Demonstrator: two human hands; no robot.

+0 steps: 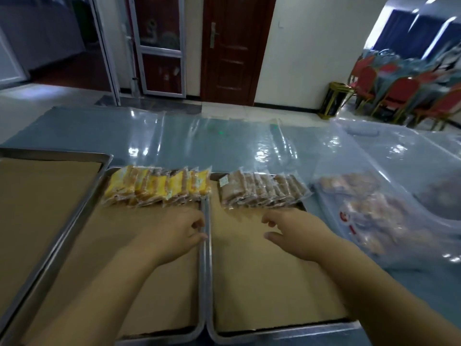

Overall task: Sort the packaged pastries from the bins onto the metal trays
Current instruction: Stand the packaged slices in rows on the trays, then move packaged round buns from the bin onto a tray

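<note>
Grip: your left hand point(178, 236), right hand point(295, 237) empty, fingers loose | yellow pastries point(157, 187), brown pastries point(262, 191): one kind per tray point(201, 270), far-edge rows, likely so you fill toward yourself | bin point(361, 156) at right: unsorted packs

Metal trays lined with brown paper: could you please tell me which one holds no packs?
The leftmost metal tray: only bare paper shows there, while the middle tray holds yellow-wrapped packs and the right tray brown ones.

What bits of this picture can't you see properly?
Head view only.
1. The pastries inside the clear bin: blurred behind shiny plastic, kind unclear.
2. The left tray: cut off by the left edge.
3. The label on the brown packets: too small to read.
</note>
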